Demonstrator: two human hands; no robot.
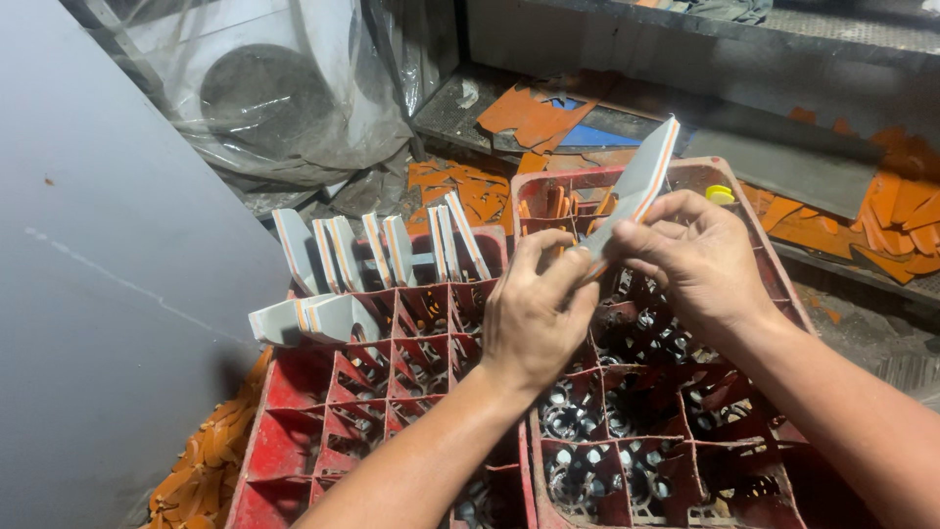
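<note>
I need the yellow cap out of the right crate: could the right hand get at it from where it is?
Probably yes. The yellow cap sits exposed at the crate's far rim, just beyond the right hand, with nothing over it. That hand is pinching the grey strip with the left hand, though.

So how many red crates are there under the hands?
2. One red crate sits on the left under the left hand; the other red crate sits on the right under the right hand. Both run past the bottom edge, so more may be hidden.

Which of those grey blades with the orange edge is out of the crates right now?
The one pinched between the left hand and right hand, the raised blade. The other blades stand or lie in the left red crate.
</note>
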